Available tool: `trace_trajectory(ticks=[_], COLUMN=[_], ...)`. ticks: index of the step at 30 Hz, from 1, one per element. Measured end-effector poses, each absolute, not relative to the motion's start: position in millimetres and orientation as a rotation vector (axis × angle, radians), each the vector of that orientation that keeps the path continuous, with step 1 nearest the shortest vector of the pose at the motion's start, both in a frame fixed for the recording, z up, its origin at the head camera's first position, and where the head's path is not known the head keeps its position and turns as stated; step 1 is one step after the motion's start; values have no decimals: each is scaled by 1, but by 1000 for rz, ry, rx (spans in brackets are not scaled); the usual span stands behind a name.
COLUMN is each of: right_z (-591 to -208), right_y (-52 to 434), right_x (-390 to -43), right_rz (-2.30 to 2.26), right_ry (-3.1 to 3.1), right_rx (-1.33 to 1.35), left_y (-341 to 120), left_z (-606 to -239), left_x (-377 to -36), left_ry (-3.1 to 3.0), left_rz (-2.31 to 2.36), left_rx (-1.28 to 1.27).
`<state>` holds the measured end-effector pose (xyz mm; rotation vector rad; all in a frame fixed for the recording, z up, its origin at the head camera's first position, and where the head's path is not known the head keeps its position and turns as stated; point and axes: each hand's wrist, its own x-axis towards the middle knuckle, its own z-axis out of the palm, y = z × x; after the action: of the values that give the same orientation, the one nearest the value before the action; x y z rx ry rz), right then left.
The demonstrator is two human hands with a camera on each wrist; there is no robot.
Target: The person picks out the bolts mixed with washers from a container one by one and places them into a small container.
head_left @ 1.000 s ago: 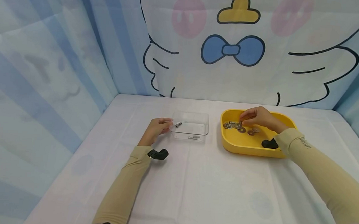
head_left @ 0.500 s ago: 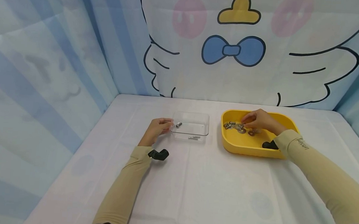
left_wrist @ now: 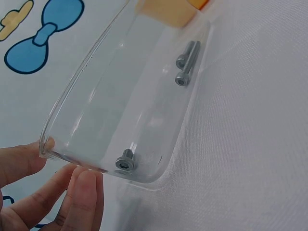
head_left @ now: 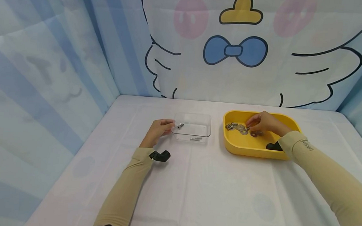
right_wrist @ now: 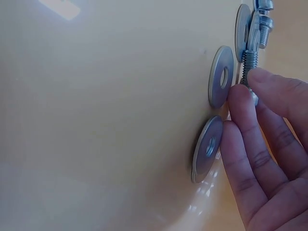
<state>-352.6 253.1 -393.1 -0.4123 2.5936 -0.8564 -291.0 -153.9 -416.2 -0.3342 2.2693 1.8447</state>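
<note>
On the white tabletop [head_left: 195,189], my left hand [head_left: 159,129], fingers bent, grips the end of a clear box [head_left: 190,135]; three loose bolts [left_wrist: 182,78] lie inside, one near my fingertips and two side by side toward the far end. My right hand [head_left: 264,123], inside the yellow tray [head_left: 239,143], pinches another bolt [right_wrist: 250,60] just beside two flat washers [right_wrist: 217,72].

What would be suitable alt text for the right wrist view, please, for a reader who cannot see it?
A person's right hand pinches a cylindrical grey metal screw. Flat, round grey metal washers with central holes lie beside the hand in a glossy yellow tray, which looks tan here; other grey metal screws show at the upper right.
</note>
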Motion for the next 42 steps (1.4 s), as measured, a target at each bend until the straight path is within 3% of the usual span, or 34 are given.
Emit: trace_trajectory(ticks=[42], right_z=[-394], right_y=[257], right_x=[-350], right_rz=[-803], right_ry=[2631], right_rx=[-350], left_y=[-153], left_z=[-417], left_x=[-291], left_ry=[2253], left_rz=[1855], left_rx=[-356])
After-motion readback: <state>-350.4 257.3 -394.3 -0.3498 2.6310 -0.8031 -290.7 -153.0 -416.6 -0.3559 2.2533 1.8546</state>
